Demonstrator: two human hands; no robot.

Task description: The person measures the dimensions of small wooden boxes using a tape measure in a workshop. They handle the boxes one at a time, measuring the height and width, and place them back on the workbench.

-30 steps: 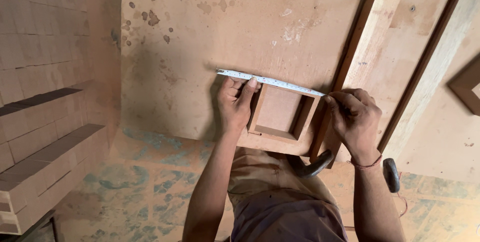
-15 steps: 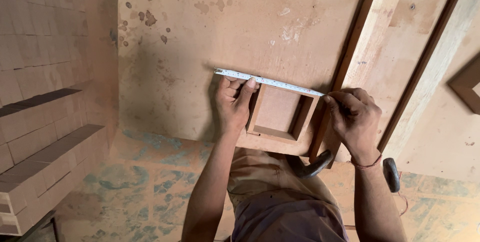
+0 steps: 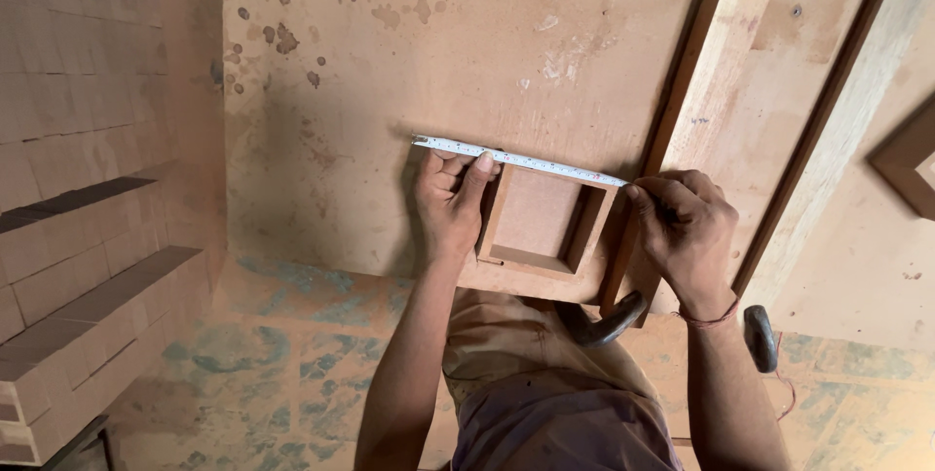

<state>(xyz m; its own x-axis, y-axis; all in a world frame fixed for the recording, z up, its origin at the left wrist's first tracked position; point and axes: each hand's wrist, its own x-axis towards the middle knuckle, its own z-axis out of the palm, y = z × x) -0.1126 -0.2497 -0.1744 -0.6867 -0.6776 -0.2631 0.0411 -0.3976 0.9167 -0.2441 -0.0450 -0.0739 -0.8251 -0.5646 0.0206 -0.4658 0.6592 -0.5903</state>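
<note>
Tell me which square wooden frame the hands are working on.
The square frame at the near edge of the board, between left hand and right hand, with the measuring tape stretched along its top. The other frame lies untouched at far right.

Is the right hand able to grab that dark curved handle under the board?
Probably yes: the right hand pinches the white measuring tape, and the dark curved handle lies just below it, nothing between.

1. Left hand [image 3: 450,200] pins white ruler [image 3: 516,156] flat across top edge of small square wood frame [image 3: 545,221].
2. Right hand [image 3: 685,229] pinches ruler's other end.
3. Frame lies on stained brown board surface [image 3: 390,62], w/ wood beam [image 3: 716,72] alongside.
</note>
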